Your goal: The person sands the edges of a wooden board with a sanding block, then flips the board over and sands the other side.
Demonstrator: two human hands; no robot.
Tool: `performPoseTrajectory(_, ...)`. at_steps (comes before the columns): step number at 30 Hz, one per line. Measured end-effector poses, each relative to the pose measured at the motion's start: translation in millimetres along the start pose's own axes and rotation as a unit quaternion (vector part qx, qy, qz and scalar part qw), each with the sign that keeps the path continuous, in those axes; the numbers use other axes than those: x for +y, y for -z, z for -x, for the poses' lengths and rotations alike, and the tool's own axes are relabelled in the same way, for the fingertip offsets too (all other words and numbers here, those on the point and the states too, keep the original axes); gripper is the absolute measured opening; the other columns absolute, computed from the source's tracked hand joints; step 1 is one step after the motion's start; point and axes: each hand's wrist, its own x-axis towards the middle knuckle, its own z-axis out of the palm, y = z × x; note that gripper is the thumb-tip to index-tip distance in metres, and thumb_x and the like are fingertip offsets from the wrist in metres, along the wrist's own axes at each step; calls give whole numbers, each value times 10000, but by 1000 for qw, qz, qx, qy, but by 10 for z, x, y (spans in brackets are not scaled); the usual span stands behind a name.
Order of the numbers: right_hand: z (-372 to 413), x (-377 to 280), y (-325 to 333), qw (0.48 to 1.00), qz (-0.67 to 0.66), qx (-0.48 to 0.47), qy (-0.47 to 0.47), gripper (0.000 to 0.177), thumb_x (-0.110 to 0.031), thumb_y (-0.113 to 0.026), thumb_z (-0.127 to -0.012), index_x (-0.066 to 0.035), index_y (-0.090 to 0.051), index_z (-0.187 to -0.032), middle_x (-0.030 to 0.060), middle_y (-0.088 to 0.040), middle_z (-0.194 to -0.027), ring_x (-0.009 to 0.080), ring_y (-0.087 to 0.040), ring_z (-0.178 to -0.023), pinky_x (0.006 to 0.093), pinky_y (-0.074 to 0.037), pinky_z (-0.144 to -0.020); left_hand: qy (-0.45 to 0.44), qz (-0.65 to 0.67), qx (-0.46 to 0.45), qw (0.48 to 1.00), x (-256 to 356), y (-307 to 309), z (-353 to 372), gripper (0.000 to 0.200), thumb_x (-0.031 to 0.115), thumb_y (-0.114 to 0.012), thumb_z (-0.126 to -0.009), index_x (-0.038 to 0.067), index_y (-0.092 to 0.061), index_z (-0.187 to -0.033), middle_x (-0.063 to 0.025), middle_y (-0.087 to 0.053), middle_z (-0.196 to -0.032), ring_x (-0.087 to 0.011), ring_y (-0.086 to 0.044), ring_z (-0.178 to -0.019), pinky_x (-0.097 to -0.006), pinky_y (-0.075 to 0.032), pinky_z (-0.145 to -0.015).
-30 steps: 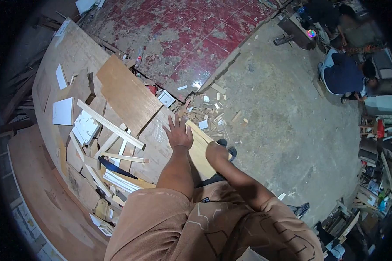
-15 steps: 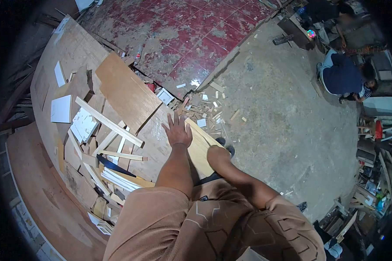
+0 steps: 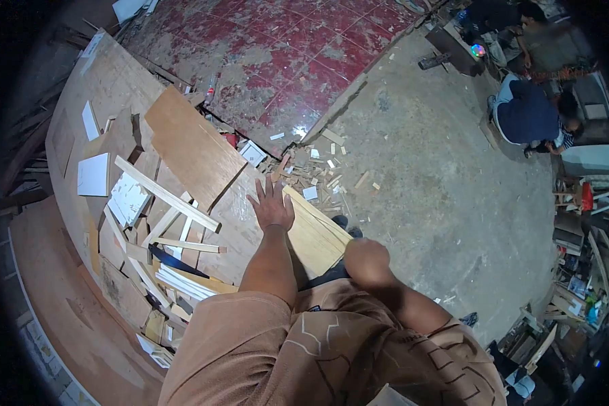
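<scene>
The left hand (image 3: 272,206) lies flat with fingers splayed on a scuffed, brownish plywood sheet (image 3: 240,227). The right hand (image 3: 365,260) is curled into a fist at the near corner of a smooth, pale yellow board (image 3: 311,230) just beside it; any grip is hidden. Thin pale slats (image 3: 169,196) cross the pile to the left. Small offcuts (image 3: 325,169) litter the rough concrete floor (image 3: 440,189).

Dim, cool light falls from overhead, leaving one small glare spot on the worn red tiled floor (image 3: 277,61), while heavy fisheye bending and black vignetting swallow the edges, where detail goes soft.
</scene>
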Motion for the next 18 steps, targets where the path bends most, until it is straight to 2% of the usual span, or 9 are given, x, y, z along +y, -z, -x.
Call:
performPoseTrajectory(5, -51, -68, 139, 998, 52, 10, 22, 214, -147, -550, -828, -51, -727, -898, 174, -713, -931, 321, -715, -830, 424, -566, -671, -3, 4, 9, 1000, -11, -65, -9, 509, 344, -457, -916, 157, -458, -1390, -94, -250, -1566, -354, -94, -1473, -655, -83, -1138)
performPoseTrajectory(7, -70, -35, -32, 999, 28, 8, -13, 222, -154, -538, -834, -47, -725, -887, 174, -715, -921, 315, -715, -831, 426, -566, -671, -1, -1, 2, 1000, -12, -43, -9, 506, 344, -457, -916, 156, -461, -1386, -97, -253, -1564, -354, -94, -1473, -655, -82, -1138)
performPoseTrajectory(10, -98, -12, -228, 999, -16, 32, 5, 214, -139, -537, -831, -37, -719, -876, 178, -715, -875, 316, -719, -791, 420, -568, -630, 2, 1, -4, 1000, -5, -38, 2, 507, 344, -459, -914, 158, -460, -1386, -102, -258, -1562, -353, -95, -1473, -655, -84, -1136)
performPoseTrajectory(14, -777, -99, -1022, 996, -1, 90, 29, 220, -147, -522, -862, -49, -719, -874, 190, -716, -883, 315, -722, -760, 417, -580, -639, -4, -3, 10, 1000, -16, -85, 1, 521, 347, -460, -909, 163, -447, -1396, -96, -258, -1562, -353, -104, -1471, -656, -91, -1134)
performPoseTrajectory(15, -973, -142, -1174, 994, -28, 106, 1, 211, -144, -523, -857, -52, -713, -859, 180, -716, -867, 313, -721, -749, 414, -578, -626, -5, -13, 10, 1000, -24, -80, -12, 525, 349, -459, -908, 165, -442, -1399, -93, -258, -1563, -354, -108, -1470, -656, -93, -1134)
performPoseTrajectory(16, -1049, -188, -1187, 991, -54, 120, -28, 204, -141, -523, -852, -54, -707, -843, 170, -716, -852, 311, -721, -738, 411, -577, -612, -4, -17, 11, 1000, -23, -39, -34, 525, 349, -459, -908, 165, -442, -1399, -93, -258, -1563, -354, -108, -1470, -656, -93, -1134)
performPoseTrajectory(18, -1004, -120, -1194, 991, -48, 124, -6, 202, -142, -524, -848, -53, -705, -850, 163, -714, -839, 309, -720, -735, 411, -574, -606, -5, 3, 6, 1000, 5, -5, 0, 537, 350, -454, -908, 153, -434, -1407, -86, -256, -1566, -355, -118, -1467, -656, -97, -1133)
